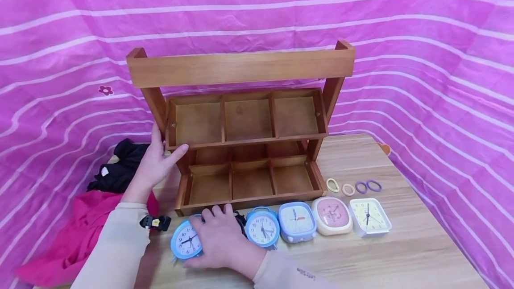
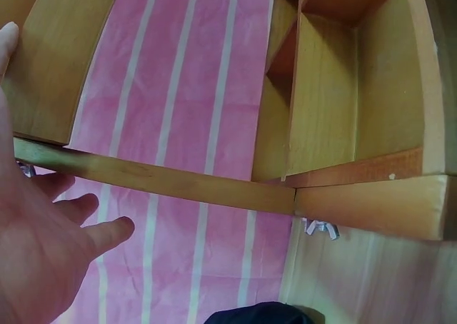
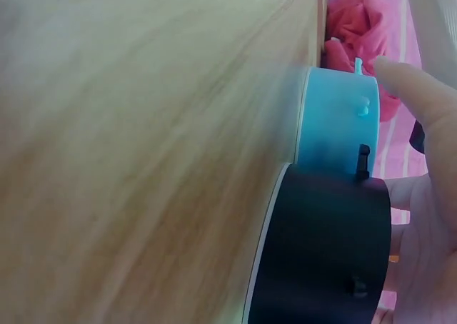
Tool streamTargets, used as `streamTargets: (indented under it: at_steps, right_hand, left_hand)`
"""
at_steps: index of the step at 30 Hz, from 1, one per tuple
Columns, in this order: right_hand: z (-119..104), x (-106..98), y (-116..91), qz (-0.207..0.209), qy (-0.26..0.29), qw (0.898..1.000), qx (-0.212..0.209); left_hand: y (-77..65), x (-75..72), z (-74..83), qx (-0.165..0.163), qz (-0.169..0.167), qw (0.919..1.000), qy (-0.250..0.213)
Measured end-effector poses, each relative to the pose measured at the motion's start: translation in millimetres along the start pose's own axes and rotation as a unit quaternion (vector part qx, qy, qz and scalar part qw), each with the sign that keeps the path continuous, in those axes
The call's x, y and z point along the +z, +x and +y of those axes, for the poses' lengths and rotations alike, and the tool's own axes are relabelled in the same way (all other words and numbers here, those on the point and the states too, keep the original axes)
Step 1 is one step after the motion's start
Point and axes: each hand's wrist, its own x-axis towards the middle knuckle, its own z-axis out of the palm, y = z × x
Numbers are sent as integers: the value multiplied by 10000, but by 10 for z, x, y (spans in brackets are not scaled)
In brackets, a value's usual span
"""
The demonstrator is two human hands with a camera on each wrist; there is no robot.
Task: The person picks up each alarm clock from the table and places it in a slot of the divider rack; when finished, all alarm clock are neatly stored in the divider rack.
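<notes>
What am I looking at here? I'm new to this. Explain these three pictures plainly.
There is no machine: a person works bare-handed. The wide picture comes from a head camera, looking down; the others from one camera on each wrist. On a light wooden table are a brown wooden two-tier rack, a row of blue, white and pink clocks, four small coloured rings, and pink cloth and black cloth at the left. The left hand rests against the rack's left side. The right hand reaches over a light-blue round clock and a black drum-shaped object; whether it grips either is unclear.
</notes>
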Motion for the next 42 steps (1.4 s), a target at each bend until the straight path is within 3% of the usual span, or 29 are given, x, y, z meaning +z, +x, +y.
streamTargets:
  at_steps: [20, 29, 42]
  right_hand:
    - [-78, 5, 79, 312, 210, 9992, 165]
    - [-82, -16, 51, 573, 405, 9975, 78]
    - [29, -344, -28, 1039, 840, 9910, -105]
  left_hand:
    - [-3, -15, -50, 62, 154, 9998, -59]
    - [11, -11, -20, 11, -23, 10000, -70]
    - [11, -94, -45, -7, -312, 9990, -308]
